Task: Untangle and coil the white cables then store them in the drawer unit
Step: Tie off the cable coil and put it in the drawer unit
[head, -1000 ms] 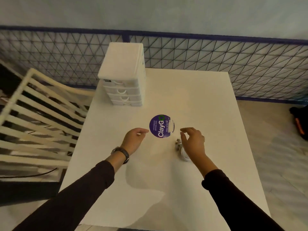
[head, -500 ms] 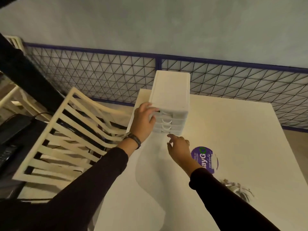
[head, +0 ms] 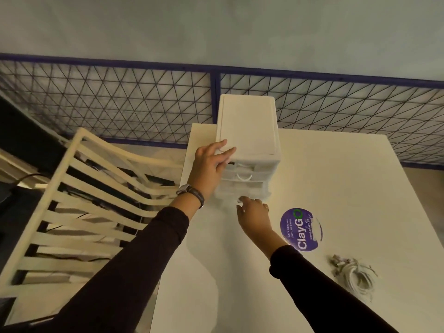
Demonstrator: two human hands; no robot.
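The white drawer unit (head: 248,126) stands at the table's far left corner, its drawers facing me. My left hand (head: 211,164) grips its top left front corner, fingers spread over the lid. My right hand (head: 253,212) is at the lowest drawer (head: 240,197), fingertips curled on its handle; that drawer looks blurred and slightly drawn out. A bundle of white cables (head: 355,277) lies on the table to the right of my right forearm, touched by neither hand.
A round purple sticker (head: 300,229) is on the white table (head: 336,188) between the unit and the cables. A white slatted chair (head: 84,188) stands left of the table. A blue-framed mesh fence (head: 120,104) runs behind.
Both hands left the table middle and went to the drawer unit. My left hand climbed to its top corner; my right hand reached the lowest drawer's handle. The cables stay on the table.
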